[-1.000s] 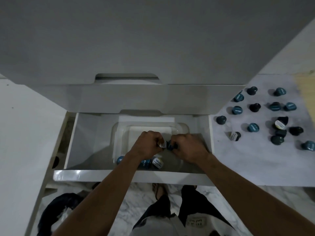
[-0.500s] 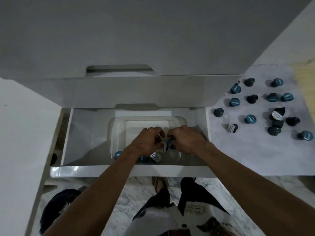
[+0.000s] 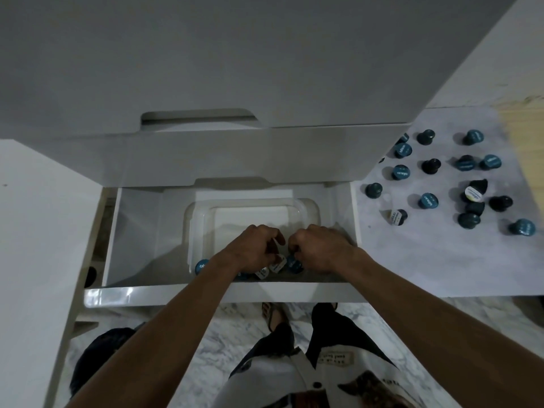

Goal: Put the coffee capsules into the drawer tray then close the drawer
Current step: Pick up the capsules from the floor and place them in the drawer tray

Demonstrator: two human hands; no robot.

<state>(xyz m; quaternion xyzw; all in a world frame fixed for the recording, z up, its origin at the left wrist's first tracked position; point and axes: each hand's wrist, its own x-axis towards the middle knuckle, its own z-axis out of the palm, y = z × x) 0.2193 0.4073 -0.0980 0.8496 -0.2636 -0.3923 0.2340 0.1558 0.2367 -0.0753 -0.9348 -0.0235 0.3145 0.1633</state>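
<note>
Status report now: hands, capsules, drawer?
Both hands, left hand and right hand, low in clear tray. Few capsules inside; many more on counter. Drawer open, nothing blocking.

The pulled-out drawer (image 3: 117,231) around both hands is plain glossy white, and the clear, colourless plastic tray (image 3: 306,210) just beyond the knuckles shows a white base through it. Under the left hand (image 3: 253,248) and right hand (image 3: 321,248) lie small round coffee capsules (image 3: 293,264) with teal-blue foil lids printed in white lettering; two beside them have white lids, seemingly with dark print, though shadow blurs it. Well to the right of the right hand, scattered capsules (image 3: 428,200) are teal-blue, dark teal or near black, on a pale grey, faintly mottled sheet (image 3: 441,260). Below the wrists, the floor (image 3: 229,334) is white marble with grey veining.
</note>
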